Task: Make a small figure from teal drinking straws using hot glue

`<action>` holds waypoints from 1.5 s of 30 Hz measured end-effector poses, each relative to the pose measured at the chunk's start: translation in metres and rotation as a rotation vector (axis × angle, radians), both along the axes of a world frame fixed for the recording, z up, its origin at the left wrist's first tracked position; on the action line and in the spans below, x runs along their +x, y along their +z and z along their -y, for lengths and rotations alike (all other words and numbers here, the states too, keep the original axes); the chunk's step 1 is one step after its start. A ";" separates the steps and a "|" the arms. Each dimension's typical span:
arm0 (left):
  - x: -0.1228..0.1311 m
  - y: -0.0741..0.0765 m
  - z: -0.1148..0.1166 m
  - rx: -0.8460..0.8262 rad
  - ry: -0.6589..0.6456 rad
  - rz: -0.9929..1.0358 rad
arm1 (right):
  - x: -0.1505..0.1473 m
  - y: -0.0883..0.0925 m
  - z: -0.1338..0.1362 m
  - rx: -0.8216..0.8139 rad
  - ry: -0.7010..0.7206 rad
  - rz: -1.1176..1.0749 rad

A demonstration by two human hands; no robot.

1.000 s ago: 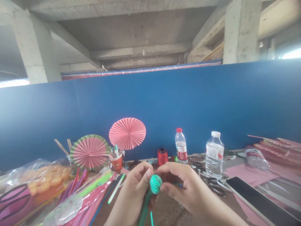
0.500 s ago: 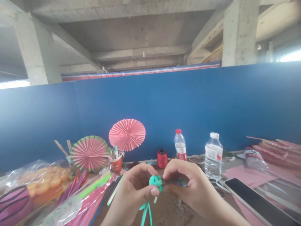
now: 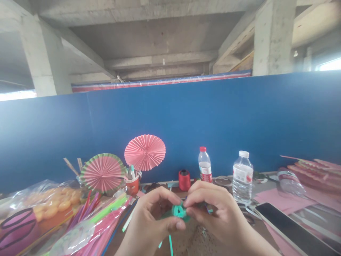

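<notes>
A small ball woven from green strips (image 3: 179,211) is held between both hands above the table, with loose strip ends hanging beneath it. My left hand (image 3: 156,217) grips its left side between thumb and fingers. On the right, the thumb and forefinger of my right hand (image 3: 213,209) pinch at the ball's edge. An opening shows in the middle of the weave. Whether the right fingertips hold a strip end or the ball itself is hidden.
A red thread spool (image 3: 184,180), a red-capped bottle (image 3: 205,165) and a water bottle (image 3: 242,177) stand behind my hands. Pleated paper fans (image 3: 145,153) and a pen cup (image 3: 132,185) are at left, near plastic-wrapped strips (image 3: 106,220). A phone (image 3: 290,229) lies right.
The green woven ball has turned, so its opening faces me more. Both hands have shifted slightly, and the right fingers have closed in nearer to the left ones.
</notes>
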State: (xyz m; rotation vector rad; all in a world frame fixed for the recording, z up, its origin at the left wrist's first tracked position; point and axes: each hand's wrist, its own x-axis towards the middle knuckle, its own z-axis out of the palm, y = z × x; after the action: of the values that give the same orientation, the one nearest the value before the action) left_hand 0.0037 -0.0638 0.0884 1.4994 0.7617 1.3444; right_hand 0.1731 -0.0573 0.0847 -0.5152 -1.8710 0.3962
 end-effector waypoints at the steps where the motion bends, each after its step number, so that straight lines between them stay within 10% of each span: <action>1: 0.000 0.000 0.000 -0.003 -0.001 0.006 | 0.000 0.000 0.000 0.003 -0.005 0.009; 45: 0.001 -0.007 -0.004 -0.176 -0.221 0.164 | -0.006 -0.004 0.003 0.001 0.115 0.030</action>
State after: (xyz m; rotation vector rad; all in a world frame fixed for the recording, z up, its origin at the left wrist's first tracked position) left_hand 0.0049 -0.0594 0.0817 1.2776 0.5758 1.1852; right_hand 0.1668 -0.0605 0.0806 -0.4160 -1.9349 0.4660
